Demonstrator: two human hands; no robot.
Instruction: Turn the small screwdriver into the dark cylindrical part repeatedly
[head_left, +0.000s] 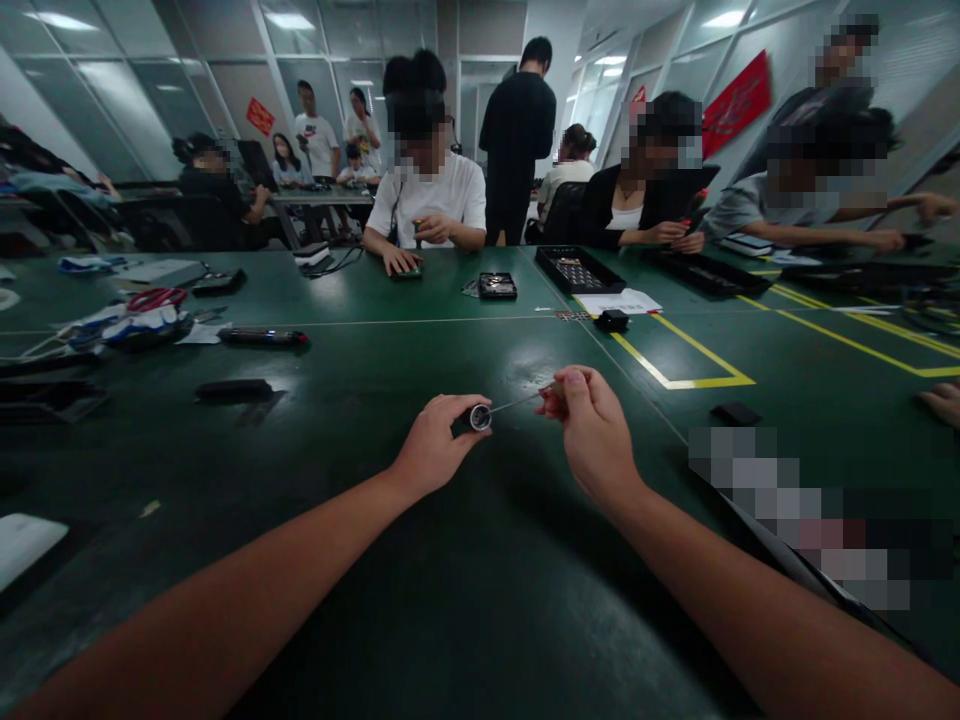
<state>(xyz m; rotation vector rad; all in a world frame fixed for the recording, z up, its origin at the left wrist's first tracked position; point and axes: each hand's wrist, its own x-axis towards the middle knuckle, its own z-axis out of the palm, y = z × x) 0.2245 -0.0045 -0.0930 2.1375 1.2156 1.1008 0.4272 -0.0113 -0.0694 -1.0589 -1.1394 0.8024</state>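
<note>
The near edge of the green worktop [420, 600] is out of view. The left hand [442, 440] has thumb and fingers clamped around a dark cylinder [480, 417], apparently held above the worktop's middle, silver-rimmed end showing. The right hand [596, 435] pinches its fingers together on the reddish handle of a thin-shafted tool [553, 400]; its shaft reaches to that rim, but I cannot tell whether the tip sits inside. A sideways push could make the tip skid towards the left fingers; a slack left grip could let the cylinder twist or drop, with no support visible beneath it.

Between the forearms there seems room to move. Farther off, a small black block [736, 414] bounds the right side and a dark slim part [234, 390] the left. Beyond lie yellow tape [701, 382] and, near the far edge, a black tray [577, 270].
</note>
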